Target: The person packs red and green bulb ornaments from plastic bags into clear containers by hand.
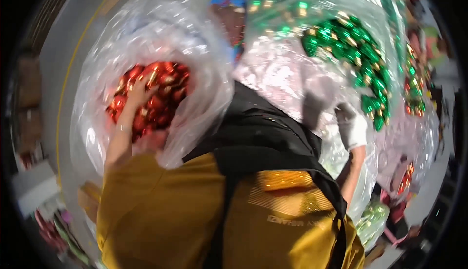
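Observation:
My left hand (139, 93) is bare and reaches into a large clear plastic bag (195, 40). Its fingers curl into a heap of shiny red baubles (163, 98) with gold caps. My right hand (352, 128) wears a white glove and grips the plastic of a second clear bag (292, 81). That bag holds shiny green baubles (353, 49) just above the hand. My yellow shirt (161, 210) and black apron (258, 132) fill the lower middle of the view. The picture is blurred by motion.
More bagged baubles, green and red (414, 93), lie at the right, with another red cluster (405, 177) lower down. A grey floor with a yellow line (66, 88) runs along the left. Boxes and small items (36, 186) sit at the lower left.

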The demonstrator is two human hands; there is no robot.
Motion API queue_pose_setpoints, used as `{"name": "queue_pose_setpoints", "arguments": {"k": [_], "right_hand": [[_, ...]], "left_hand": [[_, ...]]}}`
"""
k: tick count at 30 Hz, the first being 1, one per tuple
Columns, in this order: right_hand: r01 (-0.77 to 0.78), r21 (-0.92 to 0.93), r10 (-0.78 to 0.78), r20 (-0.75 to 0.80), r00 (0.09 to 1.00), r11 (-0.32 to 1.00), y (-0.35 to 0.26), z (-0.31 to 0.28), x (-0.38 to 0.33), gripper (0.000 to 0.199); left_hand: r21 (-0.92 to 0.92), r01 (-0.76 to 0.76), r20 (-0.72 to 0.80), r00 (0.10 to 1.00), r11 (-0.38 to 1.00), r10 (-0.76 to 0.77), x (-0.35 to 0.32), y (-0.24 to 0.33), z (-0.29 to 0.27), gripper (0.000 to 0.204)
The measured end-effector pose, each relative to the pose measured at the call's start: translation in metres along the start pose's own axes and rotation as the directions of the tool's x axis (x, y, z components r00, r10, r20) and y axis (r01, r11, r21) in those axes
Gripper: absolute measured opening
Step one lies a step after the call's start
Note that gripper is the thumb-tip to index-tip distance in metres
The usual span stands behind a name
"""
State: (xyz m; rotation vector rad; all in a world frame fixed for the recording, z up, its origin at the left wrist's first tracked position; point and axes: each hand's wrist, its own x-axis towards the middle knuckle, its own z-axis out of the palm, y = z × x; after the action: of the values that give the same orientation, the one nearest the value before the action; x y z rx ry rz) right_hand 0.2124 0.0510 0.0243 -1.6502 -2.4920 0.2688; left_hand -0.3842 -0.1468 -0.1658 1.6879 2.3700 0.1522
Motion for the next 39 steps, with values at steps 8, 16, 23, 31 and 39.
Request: {"name": "queue_pose_setpoints", "arguments": {"k": [8, 16, 23, 31, 39], "right_hand": [[0.099, -0.113, -0.096, 0.028, 0.995, 0.989, 0.000, -0.003, -0.008, 0.013], [0.245, 0.012, -0.207, -0.497, 0.843, 0.969, 0.020, -0.030, -0.039, 0.009], [-0.783, 0.060, 0.784, 0.015, 0.621, 0.619, 0.168, -0.026, -0.225, 0.021], [-0.939, 0.097, 0.939, 0.059, 0.338, 0.331, 0.188, 0.153, -0.304, 0.036], [-0.853, 0.095, 0.827, 0.208, 0.522, 0.514, 0.227, 0.195, -0.303, 0.041]], "left_hand": [[0.461, -0.099, 0.217, 0.976, 0.882, -0.004, -0.037, 0.107, 0.022, 0.057], [0.488, -0.197, 0.113, 0.980, 0.850, 0.162, -0.039, 0.130, -0.010, 0.059], [-0.928, 0.095, 0.074, 0.995, 0.361, -0.072, 0.001, 0.196, -0.108, 0.052], [-0.735, -0.077, 0.280, 0.871, 0.674, 0.404, 0.050, 0.303, -0.027, 0.027], [-0.386, -0.507, 0.214, 0.763, 0.771, 0.610, 0.005, 0.399, -0.029, 0.048]]}}
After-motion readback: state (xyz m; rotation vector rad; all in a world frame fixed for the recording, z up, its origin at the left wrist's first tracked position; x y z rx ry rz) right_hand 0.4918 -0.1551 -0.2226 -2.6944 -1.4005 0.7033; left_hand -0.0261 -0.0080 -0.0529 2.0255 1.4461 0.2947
